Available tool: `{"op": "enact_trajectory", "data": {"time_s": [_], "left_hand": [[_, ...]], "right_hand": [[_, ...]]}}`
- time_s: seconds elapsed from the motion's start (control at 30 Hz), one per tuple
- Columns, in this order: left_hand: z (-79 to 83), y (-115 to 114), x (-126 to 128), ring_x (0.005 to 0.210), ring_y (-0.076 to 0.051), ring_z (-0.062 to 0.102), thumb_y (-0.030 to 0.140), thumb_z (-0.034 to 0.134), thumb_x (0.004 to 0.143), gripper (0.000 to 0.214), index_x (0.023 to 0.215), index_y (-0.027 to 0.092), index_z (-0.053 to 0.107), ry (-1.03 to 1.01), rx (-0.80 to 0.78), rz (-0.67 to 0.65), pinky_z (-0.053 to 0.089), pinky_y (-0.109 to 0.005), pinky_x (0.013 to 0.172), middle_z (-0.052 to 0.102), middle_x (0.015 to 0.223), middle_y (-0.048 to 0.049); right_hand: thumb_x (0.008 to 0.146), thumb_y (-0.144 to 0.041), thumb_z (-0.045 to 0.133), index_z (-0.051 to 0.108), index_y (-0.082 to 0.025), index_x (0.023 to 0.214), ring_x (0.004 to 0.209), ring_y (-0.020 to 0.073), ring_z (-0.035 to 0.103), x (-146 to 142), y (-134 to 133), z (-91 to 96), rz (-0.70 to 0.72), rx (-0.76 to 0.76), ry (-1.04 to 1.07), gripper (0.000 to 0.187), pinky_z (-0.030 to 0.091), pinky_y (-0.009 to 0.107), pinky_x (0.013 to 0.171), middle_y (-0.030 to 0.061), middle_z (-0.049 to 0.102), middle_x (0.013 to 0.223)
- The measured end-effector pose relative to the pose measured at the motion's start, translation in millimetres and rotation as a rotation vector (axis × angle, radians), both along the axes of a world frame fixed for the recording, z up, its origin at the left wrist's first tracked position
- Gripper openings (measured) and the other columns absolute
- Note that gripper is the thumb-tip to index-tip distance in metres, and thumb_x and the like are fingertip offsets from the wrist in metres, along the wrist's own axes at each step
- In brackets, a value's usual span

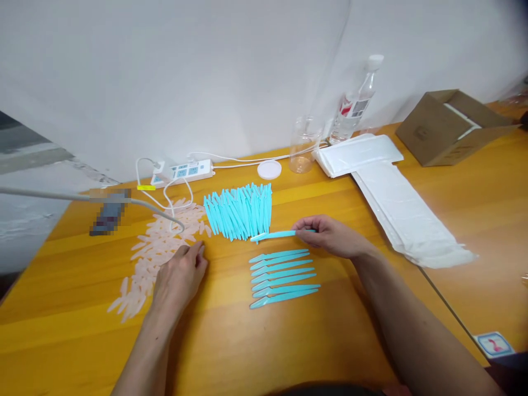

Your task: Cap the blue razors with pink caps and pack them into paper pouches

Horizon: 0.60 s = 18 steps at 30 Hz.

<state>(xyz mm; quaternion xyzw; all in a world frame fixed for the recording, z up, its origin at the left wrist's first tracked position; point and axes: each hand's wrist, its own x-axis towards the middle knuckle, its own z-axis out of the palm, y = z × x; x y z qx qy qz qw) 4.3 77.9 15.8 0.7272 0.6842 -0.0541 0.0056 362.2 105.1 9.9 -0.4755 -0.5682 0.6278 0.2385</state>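
Blue stick (280, 234), slim and pale-tipped, is pinched near its far-right end by the thumb and fingers of the right hand (325, 235). It lies roughly level above the table (231, 352), its tip just beside the near edge of a blue heap (239, 214); whether the two touch cannot be determined from where I stand. Left hand (179, 275): fingers curled inward, beside a spread of pale translucent pieces (144, 269). Whether it grips anything could not be established.

Nearer the person's body, a row of blue sticks (289, 273) is set out, tips to the left, roughly parallel (the spacing is uneven, I note). Progress, in my judgement: early. About half a dozen are laid out singly; far more remain heaped, and the pale pieces lie loose in no order.

Further out, towards the wall: a power strip (193, 170), a round lid (269, 169), a clear jar (303, 159) and a bottle (355, 104). To the right, flat white packets (412, 220) overlap, with an open cardboard box (433, 129) beyond.
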Motion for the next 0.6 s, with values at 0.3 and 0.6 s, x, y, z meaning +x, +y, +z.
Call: {"op": "enact_trajectory", "data": {"time_s": [0.3,0.6], "left_hand": [[-2.5,-24,31,0.069,-0.016,0.069,0.048,0.073,0.080,0.049,0.119,0.020,0.064,-1.351,-0.037,0.327,0.056,-0.029,0.068,0.072,0.084,-0.0024],[-8.2,-36,75,0.068,-0.012,0.069,0.038,0.081,0.076,0.036,0.094,0.016,0.061,-1.687,0.001,0.531,0.054,-0.022,0.062,0.077,0.085,-0.0053]], "right_hand": [[0.086,-0.056,0.063,0.067,-0.015,0.093,0.057,0.0079,0.036,-13,-5,5.7,0.071,-0.041,0.031,0.041,0.028,0.022,0.052,-0.0043,0.052,0.069],[0.088,-0.056,0.061,0.067,-0.015,0.092,0.058,0.0079,0.035,-16,-6,1.8,0.098,-0.042,0.042,0.041,0.028,0.023,0.054,-0.0045,0.048,0.068]]}}
